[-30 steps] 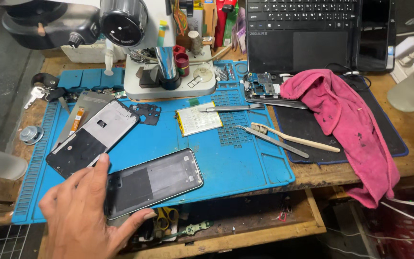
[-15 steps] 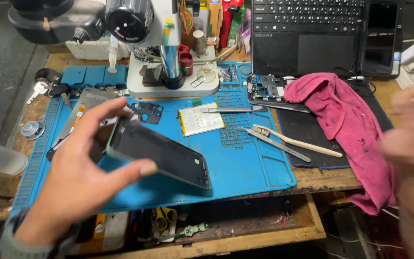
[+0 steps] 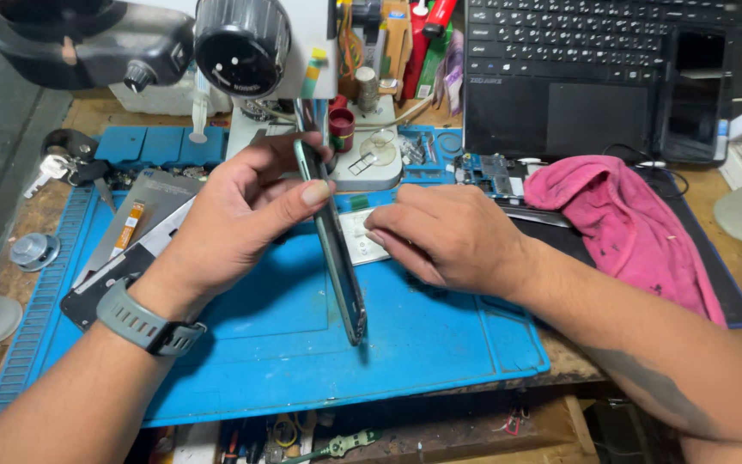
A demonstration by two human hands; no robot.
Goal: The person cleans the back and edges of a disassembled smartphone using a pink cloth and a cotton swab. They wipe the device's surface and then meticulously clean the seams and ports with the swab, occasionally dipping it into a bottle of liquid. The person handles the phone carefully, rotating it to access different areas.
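Note:
My left hand [image 3: 238,215] grips a dark phone body [image 3: 337,258], held on edge above the blue work mat [image 3: 319,361], thumb pressed on its upper side. My right hand [image 3: 448,236] reaches in from the right, its fingertips touching the phone's right face near the middle. Whether it holds anything small is hidden. A grey watch sits on my left wrist [image 3: 143,318]. Under my left hand lies another phone part [image 3: 118,266] with a dark screen.
A microscope [image 3: 234,43] stands at the back of the mat. A laptop [image 3: 577,69] with a phone leaning on it sits back right, beside a pink cloth [image 3: 629,223]. Keys [image 3: 66,167] and a flat metal panel [image 3: 143,210] lie at left.
My left hand lifted the phone off the mat and turned it on edge. My right hand came in from the right and now touches it.

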